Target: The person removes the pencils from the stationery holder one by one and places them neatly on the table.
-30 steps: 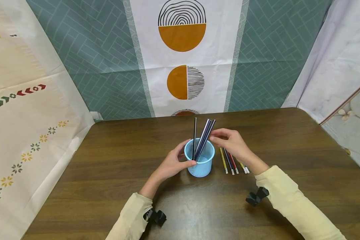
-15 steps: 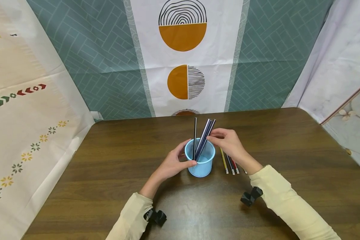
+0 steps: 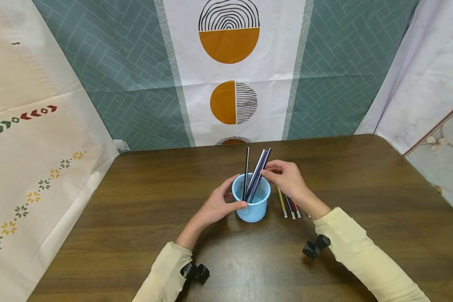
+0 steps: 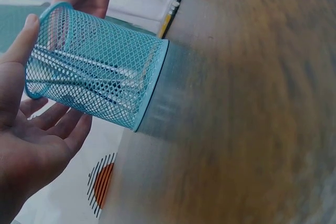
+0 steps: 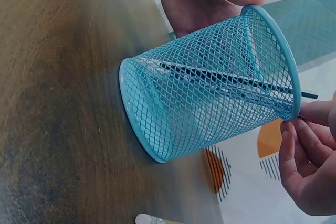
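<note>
A light blue mesh pencil cup point(image 3: 252, 213) stands upright on the table, several dark striped pencils point(image 3: 257, 172) leaning inside it. My left hand point(image 3: 219, 204) grips the cup from the left, thumb on the near rim and fingers around the far side. In the left wrist view that thumb point(image 4: 25, 38) lies along the rim. At the right of the rim, my right hand point(image 3: 290, 179) pinches the rightmost dark pencil point(image 3: 267, 157) between thumb and fingers. The right wrist view shows those fingers point(image 5: 304, 145) right at the rim, with the pencils' lower parts visible through the mesh.
Right of the cup, several pencils with white eraser ends lie on the brown wooden table point(image 3: 154, 209), among them a yellow pencil point(image 3: 282, 203) and a red pencil point(image 3: 296, 209). My right hand and forearm partly cover them. A patterned curtain point(image 3: 136, 84) hangs behind the table.
My right hand has moved left to the rim and taken hold of the rightmost pencil, whose top has risen slightly. My left hand stays on the cup.
</note>
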{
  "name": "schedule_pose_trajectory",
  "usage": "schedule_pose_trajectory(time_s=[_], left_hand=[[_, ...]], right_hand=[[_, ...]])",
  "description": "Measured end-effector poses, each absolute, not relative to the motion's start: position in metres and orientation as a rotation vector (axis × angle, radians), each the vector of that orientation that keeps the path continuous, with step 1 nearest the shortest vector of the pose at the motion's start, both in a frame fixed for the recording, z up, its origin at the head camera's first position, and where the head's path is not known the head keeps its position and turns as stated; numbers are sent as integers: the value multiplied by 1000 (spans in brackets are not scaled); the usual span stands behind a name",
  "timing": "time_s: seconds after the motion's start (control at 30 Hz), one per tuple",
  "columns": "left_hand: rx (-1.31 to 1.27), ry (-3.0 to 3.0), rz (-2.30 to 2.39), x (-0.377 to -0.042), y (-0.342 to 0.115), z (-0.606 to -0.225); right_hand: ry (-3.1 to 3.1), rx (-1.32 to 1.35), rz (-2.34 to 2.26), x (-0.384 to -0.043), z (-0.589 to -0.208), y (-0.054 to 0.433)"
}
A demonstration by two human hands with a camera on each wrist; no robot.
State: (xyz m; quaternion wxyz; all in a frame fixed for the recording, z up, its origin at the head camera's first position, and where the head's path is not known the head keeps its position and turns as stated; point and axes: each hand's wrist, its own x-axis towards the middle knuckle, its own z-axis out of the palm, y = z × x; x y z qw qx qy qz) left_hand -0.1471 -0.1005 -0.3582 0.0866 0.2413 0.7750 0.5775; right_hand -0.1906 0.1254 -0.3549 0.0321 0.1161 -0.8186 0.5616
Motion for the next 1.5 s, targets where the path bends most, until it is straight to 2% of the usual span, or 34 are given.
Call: schedule_pose_trajectory(time_s=[0.5,0.77,1.2,1.5], left_hand=[[723,2331,1707,-147,-100,-358],[707,2346,1711,-165,-103,-390],[732,2351,1725,-164,-105,-394],[722,2316,1713,-147,-102,-360]], right_hand=[[-2467,411,1758,-188,-353,134],[-2422,452,1806,-189,-350,135],[-2329,577,1892,-186,-343,135],[-2326,608,1827,-187,-334,134]])
